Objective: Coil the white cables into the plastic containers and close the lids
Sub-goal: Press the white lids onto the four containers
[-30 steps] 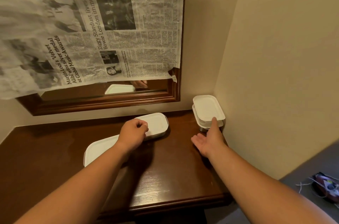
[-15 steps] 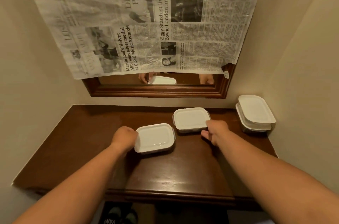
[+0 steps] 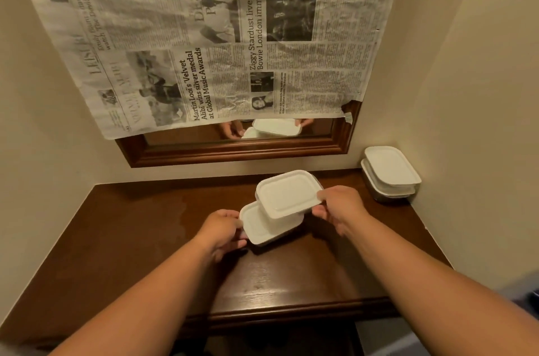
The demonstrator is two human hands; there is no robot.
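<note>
Two lidded white plastic containers are at the middle of the dark wooden table. My right hand grips the right edge of the upper container, which sits tilted over the lower one. The lower container stands on the table, and my left hand holds its left edge. Both lids are on. Two more closed containers are stacked in the back right corner. No white cable is in view.
A wood-framed mirror hangs on the back wall, mostly covered by a newspaper sheet. Cream walls close in the table on the left, back and right. The table's front edge runs below my forearms.
The two containers stood side by side on the table. My right hand has lifted the right one up and over the left one, while my left hand has kept hold of the left container.
</note>
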